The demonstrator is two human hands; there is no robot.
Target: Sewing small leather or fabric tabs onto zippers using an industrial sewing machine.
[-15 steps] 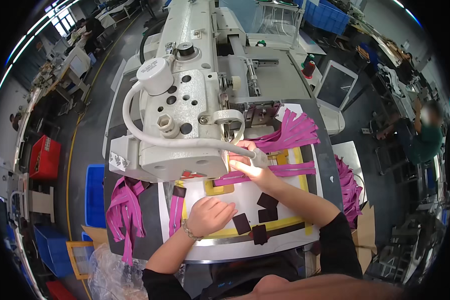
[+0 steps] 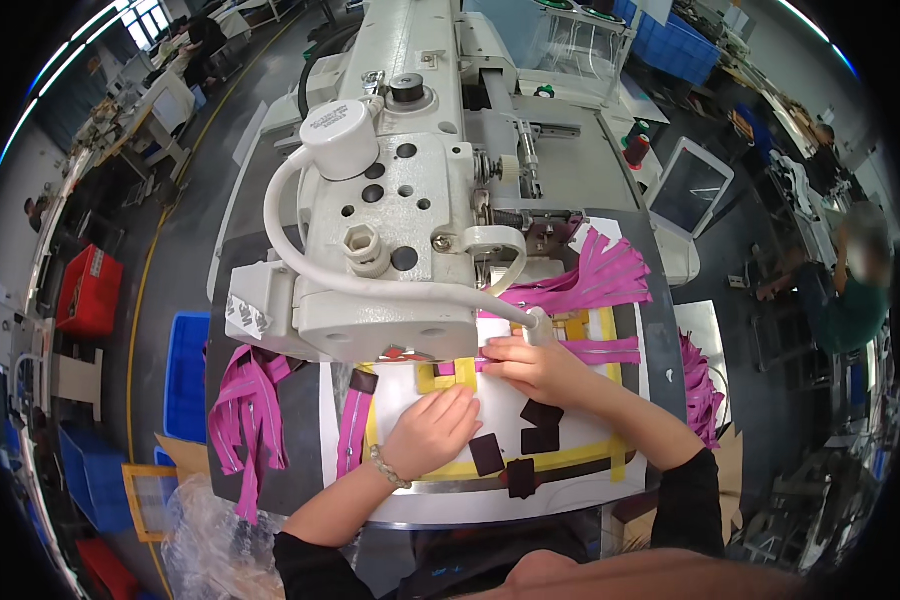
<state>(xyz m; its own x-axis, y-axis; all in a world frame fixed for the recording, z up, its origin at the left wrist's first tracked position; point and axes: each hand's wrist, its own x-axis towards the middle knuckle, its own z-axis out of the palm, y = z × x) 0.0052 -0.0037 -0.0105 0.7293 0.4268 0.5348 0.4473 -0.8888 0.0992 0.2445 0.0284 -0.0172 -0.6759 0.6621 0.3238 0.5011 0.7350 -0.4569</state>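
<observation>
My right hand [image 2: 542, 372] is by the front of the white sewing machine head [image 2: 385, 240], its fingers closed on a magenta zipper [image 2: 605, 351] lying across the white work plate [image 2: 400, 415]. The zipper's left end reaches a yellow-taped slot [image 2: 435, 380] in the plate. Beside that slot rests my left hand [image 2: 435, 430], fingers stretched forward and lying low, their tips at the yellow tape. Several dark square patches [image 2: 540, 440] lie between and below my hands. Another magenta zipper [image 2: 352, 430] with a dark patch [image 2: 363, 380] at its end lies to the left. The needle area is mostly hidden.
A fan of magenta zippers [image 2: 595, 275] lies behind my right hand. More zippers [image 2: 250, 410] hang over the table's left edge, and a magenta heap [image 2: 702, 390] sits at right. A screen [image 2: 692, 190] stands back right; a blue bin [image 2: 186, 375] is at left.
My right hand has come down and toward me from the needle area onto the zipper. My left hand has moved slightly forward, its fingers straighter, to the yellow-taped slot. The view has shifted a little.
</observation>
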